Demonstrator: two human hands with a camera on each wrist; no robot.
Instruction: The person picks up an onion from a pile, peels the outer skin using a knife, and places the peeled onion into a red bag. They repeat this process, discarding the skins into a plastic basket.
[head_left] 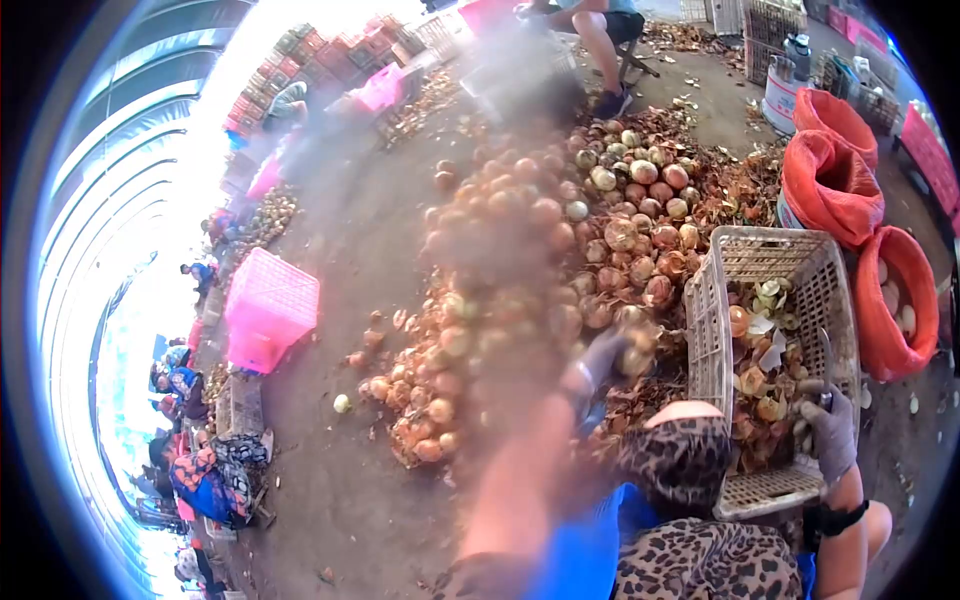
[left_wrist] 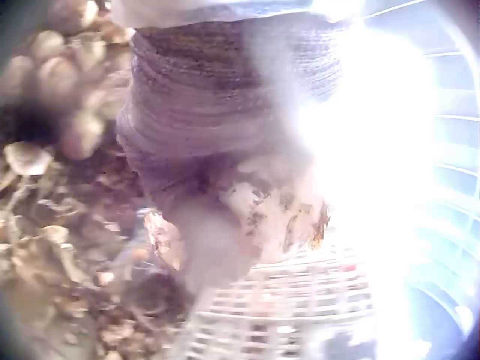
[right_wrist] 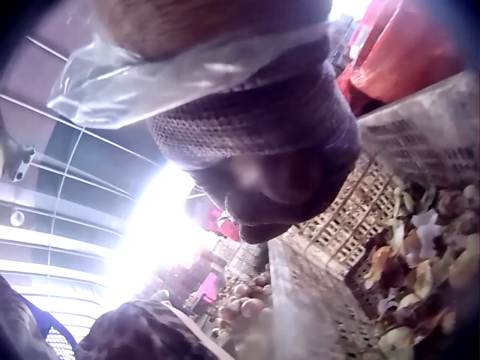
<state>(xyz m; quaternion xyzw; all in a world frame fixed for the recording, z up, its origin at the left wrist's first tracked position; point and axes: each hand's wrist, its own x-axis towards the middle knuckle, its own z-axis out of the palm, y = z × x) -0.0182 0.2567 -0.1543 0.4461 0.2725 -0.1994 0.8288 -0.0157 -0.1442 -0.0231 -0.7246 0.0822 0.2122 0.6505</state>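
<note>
In the head view my gloved left hand (head_left: pixel 603 356) reaches over the near edge of the onion heap (head_left: pixel 640 240), left of a plastic crate (head_left: pixel 705 335), and grips a brown-skinned onion (head_left: pixel 638 358). The left wrist view shows the gloved left hand (left_wrist: pixel 217 127) with its fingers around that pale, flaky-skinned onion (left_wrist: pixel 274 202). My right hand (head_left: pixel 836 432), also gloved, holds a knife (head_left: pixel 826 352) over the crate's right side, blade pointing up and away. Seen in the right wrist view, the right hand (right_wrist: pixel 277 172) has curled fingers, and the knife is hidden there.
Onion skins and peelings (head_left: pixel 768 380) lie in the crate. Red mesh sacks (head_left: pixel 895 350) stand right of it, one with pale onions inside. A pink crate (head_left: pixel 270 305) sits on the floor to the left. Another person (head_left: pixel 600 45) sits beyond the heap; more people are along the left side.
</note>
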